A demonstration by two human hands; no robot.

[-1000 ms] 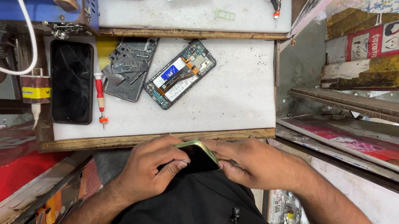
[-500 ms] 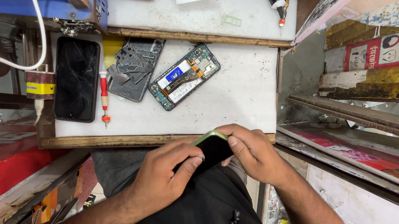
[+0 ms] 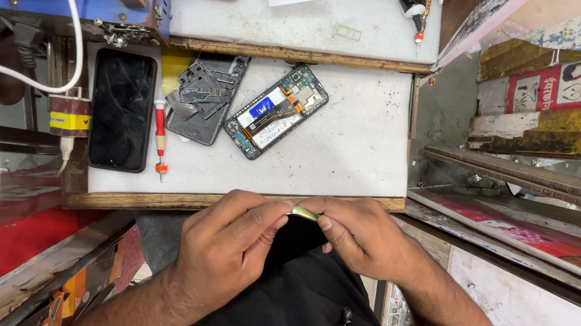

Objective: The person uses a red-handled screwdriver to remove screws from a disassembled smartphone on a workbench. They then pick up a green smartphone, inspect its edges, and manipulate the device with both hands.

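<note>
Lower centre of frame: left hand (image 3: 232, 244) and right hand (image 3: 365, 236) meet over a black cloth (image 3: 297, 240), fingertips of both pinching a small green-edged piece (image 3: 304, 213) between them. Beyond, mid-frame on the white bench (image 3: 356, 151): opened phone (image 3: 276, 110), grey back cover (image 3: 204, 96), red screwdriver (image 3: 159, 138), black screen (image 3: 121, 109) at left.

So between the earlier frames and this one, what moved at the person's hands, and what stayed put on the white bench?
Both hands, left and right, keep pinching the small green-edged dark part against the black garment; they close in slightly, fingertips meeting over it. Nothing is released. The opened phone with exposed blue battery, grey metal back frame, black cracked phone and red-handled screwdriver lie unchanged.
</note>
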